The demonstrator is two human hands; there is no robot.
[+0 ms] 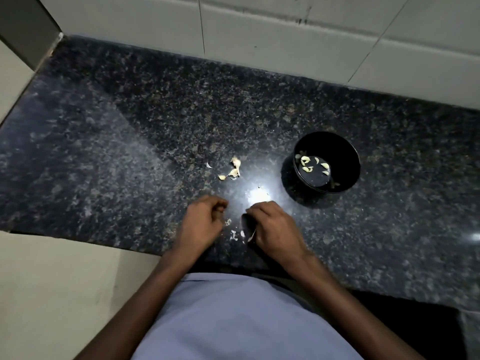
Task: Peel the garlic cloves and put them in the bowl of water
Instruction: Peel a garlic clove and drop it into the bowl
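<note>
Your fingers (255, 207) on the right hand (272, 227) are curled downward, with a pale strip of garlic skin (251, 236) poking out beneath them; whether they grip a clove you cannot tell. Your left hand (201, 223) has its fingers curled in loosely, and what they hold, if anything, is hidden. Between your hands small peel scraps (233, 233) lie on the dark speckled table (130, 141). Farther out sit a few unpeeled garlic cloves (233, 168). To their right stands the black bowl (345, 152), with peeled cloves (307, 165) in its water.
</note>
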